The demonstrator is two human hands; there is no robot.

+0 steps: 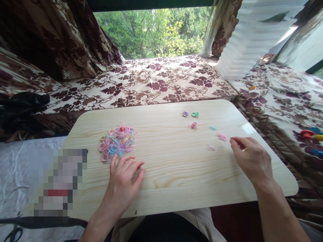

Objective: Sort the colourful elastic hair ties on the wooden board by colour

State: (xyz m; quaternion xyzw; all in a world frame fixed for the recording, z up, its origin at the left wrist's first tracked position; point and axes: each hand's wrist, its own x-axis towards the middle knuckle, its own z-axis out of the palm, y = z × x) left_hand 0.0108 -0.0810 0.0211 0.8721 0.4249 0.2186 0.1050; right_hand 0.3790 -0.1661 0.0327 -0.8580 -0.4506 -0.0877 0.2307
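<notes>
A tangled heap of small pastel hair ties (116, 143), in pink, purple, blue and yellow, lies on the left of the wooden-look table (161, 181). My left hand (124, 171) rests just in front of that heap, its fingers loosely spread and holding nothing. On the right, my right hand (249, 156) has thumb and forefinger drawn together beside a small bunch of thin pink bands (221, 136). Anything between those fingertips is too small to make out. A thin teal band (212, 128) and some pale pink bands (210, 147) lie to the left of that hand.
Farther back are a purple hair tie (185, 114), a green one (195, 114) and a rolled pink one (193, 125). A blurred-out object (60, 183) borders the table's left side. Flowered cushions (156, 80) run behind; colourful toys (313, 136) lie at far right.
</notes>
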